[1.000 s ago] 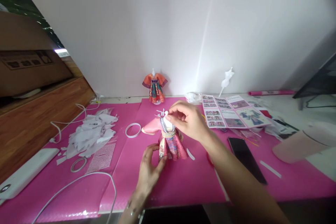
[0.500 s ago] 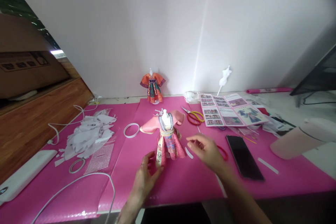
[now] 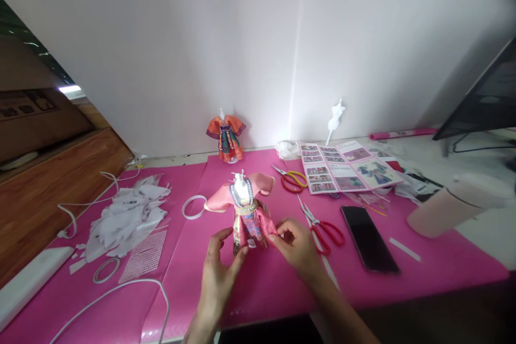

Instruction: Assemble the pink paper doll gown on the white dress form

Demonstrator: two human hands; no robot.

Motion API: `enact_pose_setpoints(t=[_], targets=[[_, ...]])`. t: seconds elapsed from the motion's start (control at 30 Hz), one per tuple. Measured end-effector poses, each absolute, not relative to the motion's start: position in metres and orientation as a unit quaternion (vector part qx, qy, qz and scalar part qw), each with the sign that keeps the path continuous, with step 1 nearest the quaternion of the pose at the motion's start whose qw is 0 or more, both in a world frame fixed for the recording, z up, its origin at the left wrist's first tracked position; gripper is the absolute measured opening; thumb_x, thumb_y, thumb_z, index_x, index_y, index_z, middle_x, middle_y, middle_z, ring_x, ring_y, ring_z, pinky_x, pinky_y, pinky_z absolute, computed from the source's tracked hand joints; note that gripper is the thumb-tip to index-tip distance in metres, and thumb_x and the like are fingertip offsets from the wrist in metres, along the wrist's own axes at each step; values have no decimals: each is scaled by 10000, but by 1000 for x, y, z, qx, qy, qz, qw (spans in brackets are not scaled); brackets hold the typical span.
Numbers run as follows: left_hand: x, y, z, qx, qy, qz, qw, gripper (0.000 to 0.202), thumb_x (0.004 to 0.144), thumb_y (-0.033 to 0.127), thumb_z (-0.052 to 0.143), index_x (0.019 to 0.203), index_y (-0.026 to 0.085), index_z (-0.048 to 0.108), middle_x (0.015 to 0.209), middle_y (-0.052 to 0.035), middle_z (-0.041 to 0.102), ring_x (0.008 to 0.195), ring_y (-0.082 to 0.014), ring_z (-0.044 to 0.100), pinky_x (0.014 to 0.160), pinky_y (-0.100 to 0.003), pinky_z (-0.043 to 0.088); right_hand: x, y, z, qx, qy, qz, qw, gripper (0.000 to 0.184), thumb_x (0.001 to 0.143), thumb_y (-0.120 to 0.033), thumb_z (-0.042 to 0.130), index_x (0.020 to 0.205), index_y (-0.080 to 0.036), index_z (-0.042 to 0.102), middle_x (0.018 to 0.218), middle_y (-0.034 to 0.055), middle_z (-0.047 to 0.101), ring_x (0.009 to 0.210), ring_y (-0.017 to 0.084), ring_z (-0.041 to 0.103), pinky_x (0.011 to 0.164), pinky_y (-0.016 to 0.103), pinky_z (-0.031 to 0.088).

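A small pink doll dress with pearl trim stands upright on a white mini mannequin in front of me. Its patterned skirt hangs between my two hands. On the skirt's lower left edge, my left hand has its thumb in front and its fingers curled round the cloth. My right hand pinches the pink skirt panel at the right side and draws it outward. A small white piece shows under the hem. Red-handled scissors lie just right of my right hand.
Behind stands a mannequin in an orange dress; a bare white mannequin leans by the wall. A leaflet, yellow-and-red scissors, phone and tumbler sit right. Paper scraps and a tape roll lie left.
My right hand has moved left from beside the dress and taken hold of the skirt's right panel. The red scissors are now uncovered. The camera view has shifted slightly.
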State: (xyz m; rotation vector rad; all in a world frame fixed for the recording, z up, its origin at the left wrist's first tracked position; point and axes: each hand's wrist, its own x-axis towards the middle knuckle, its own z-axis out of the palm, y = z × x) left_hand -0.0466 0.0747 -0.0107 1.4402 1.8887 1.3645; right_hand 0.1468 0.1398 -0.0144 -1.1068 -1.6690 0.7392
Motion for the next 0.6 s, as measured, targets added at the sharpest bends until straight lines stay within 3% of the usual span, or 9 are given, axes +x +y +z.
enact_pose_setpoints(t=[0.13,0.27,0.4,0.6], targets=[[-45,76,-12,487,692,483,225,467,747,549,703,1035,193,612,1056,-97,694,1071,-319,632,969,-503,472,146,131,-13,-508,-655,344,441,125,798,-281,659,748,-190,588,520,-66,485,456,97,433,462,227,269],[-44,74,-8,472,695,485,245,374,779,552,663,913,203,648,919,-62,718,910,-285,682,866,-422,504,150,128,-6,-462,-671,385,433,150,866,-311,574,896,-185,648,646,-20,605,514,114,500,481,228,319],[-48,73,-6,470,692,481,263,329,810,534,635,820,208,678,859,-43,721,854,-257,686,846,-371,482,155,132,-3,-454,-706,333,429,342,950,-339,455,671,-187,581,649,8,566,612,137,531,576,253,357],[-51,78,-14,467,667,502,292,302,838,491,612,841,198,686,878,-51,711,865,-243,675,836,-347,474,153,145,-14,-485,-669,327,460,239,844,-355,610,680,-185,569,615,-29,502,541,111,440,517,242,296]])
